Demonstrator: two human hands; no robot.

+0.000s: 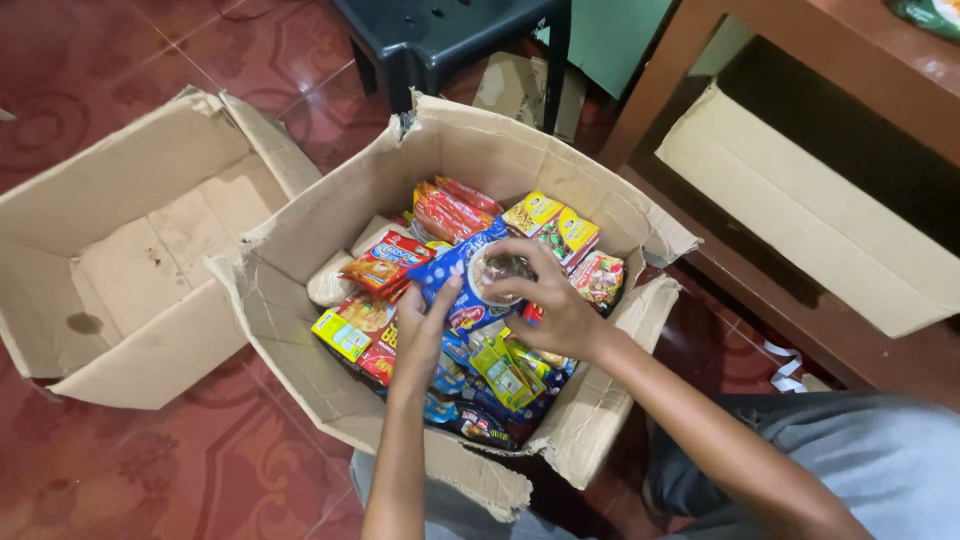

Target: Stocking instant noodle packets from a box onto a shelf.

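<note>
A blue plastic snack packet with a round picture on its face (pixel 472 280) is gripped from both sides over an open, torn brown cardboard carton (pixel 300 300) packed with small red, yellow and blue food sachets (pixel 500 370). The left hand (pixel 425 335) is pressed against the packet's lower edge, fingers partly curled, apparently to steady it from below. The right hand (pixel 555 300) is closed over its upper right side, fingers spread across the face. The packet is held just above the heaped sachets, near the carton's middle. A second, emptied brown cardboard box (pixel 120 260) is set touching the carton's left wall, flaps open. A dark plastic stool (pixel 440 40) is seen behind, on red patterned floor tiles (pixel 200 460).
</note>
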